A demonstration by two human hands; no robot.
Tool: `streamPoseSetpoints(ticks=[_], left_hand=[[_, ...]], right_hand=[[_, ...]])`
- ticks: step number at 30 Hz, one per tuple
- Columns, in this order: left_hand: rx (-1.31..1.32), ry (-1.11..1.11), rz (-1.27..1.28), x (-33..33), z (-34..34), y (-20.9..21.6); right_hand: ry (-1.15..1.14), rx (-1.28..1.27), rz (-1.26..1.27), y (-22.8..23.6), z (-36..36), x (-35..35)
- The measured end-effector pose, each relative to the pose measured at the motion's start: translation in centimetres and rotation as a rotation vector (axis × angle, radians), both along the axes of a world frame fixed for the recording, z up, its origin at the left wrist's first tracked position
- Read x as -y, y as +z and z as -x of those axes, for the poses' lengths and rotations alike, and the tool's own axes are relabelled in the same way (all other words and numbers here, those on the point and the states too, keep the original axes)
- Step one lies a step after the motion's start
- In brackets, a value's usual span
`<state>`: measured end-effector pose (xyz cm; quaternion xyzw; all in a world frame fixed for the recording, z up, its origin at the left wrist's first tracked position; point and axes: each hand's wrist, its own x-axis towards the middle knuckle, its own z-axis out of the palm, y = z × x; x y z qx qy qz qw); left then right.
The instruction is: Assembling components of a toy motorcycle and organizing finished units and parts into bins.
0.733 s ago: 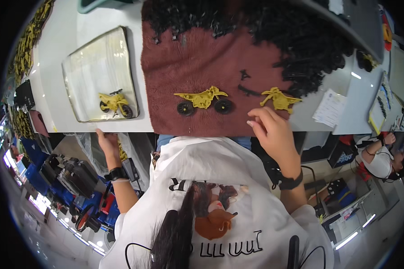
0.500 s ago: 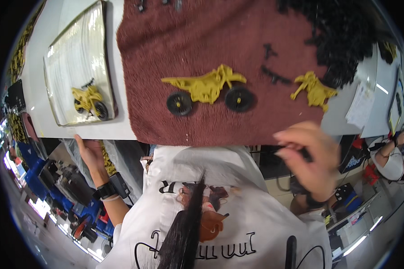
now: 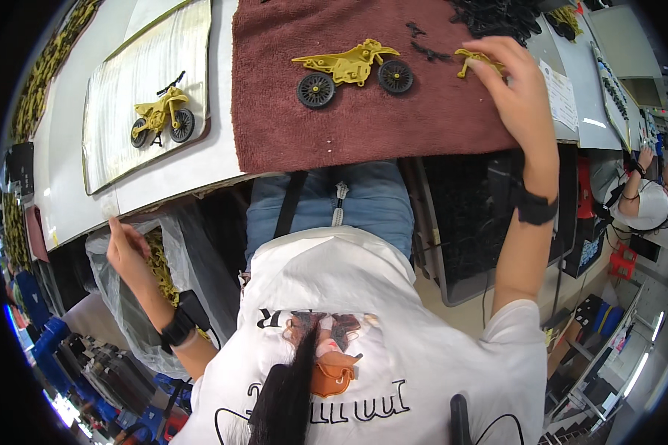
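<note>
On a maroon towel (image 3: 378, 126), my right hand (image 3: 516, 93) has its thumb and fingers around a yellow plastic toy motorcycle part (image 3: 465, 68), which they partly cover. To its left lies a yellow toy motorcycle body half (image 3: 349, 68), with a black spoked wheel (image 3: 315, 90) at one end and another black wheel (image 3: 395, 76) at the other. Two small black pieces (image 3: 429, 52) lie between that body and my right hand. My left hand (image 3: 130, 248) is below the table's front edge at the left, fingers apart, with no held object visible.
A finished-looking yellow toy motorcycle (image 3: 162, 115) stands on a plastic-covered sheet (image 3: 111, 96) at the left. A heap of black parts (image 3: 497, 18) is at the far right. Below the table's left side hangs a clear bag (image 3: 189, 259) near yellow parts. Another person (image 3: 638, 189) sits at the right.
My right hand has moved forward from the towel's near edge to the yellow part. My left hand remains by the front edge. The view has shifted, so the table appears higher.
</note>
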<state>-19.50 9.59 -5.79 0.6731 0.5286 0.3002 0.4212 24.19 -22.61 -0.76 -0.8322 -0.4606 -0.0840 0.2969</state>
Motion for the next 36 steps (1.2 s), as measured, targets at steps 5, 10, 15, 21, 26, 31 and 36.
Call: streamPoseSetpoints(ticks=[5, 10, 15, 21, 26, 31, 36], left_hand=[[0.044, -0.334, -0.302, 5.3, -7.3, 5.3], [0.011, -0.555, -0.53, 4.6, -15.6, 6.4], [-0.097, -0.471, -0.383, 0.9, -16.0, 7.4], [-0.33, -0.654, -0.56, -0.9, -17.4, 9.3], [-0.201, -1.157, -0.497, -1.2, -22.5, 11.1], [-0.28, -1.448, -0.556, 0.6, -31.6, 10.8], [-0.251, -1.563, -0.656, 7.3, -39.4, 7.4]], right_hand=[[0.056, 0.043, 0.233, -0.8, 0.5, -4.3], [-0.001, -0.242, 0.354, 0.9, 0.7, -5.7], [-0.079, -0.412, 0.4, 2.3, 1.5, -6.3], [-0.075, -0.475, 0.136, 3.3, 3.7, -4.4], [-0.028, -0.561, 0.012, 2.5, 5.3, -3.3], [-0.006, -0.538, -0.015, 1.4, 6.3, -2.4], [-0.068, -0.636, -0.091, 1.9, 7.0, -0.2]])
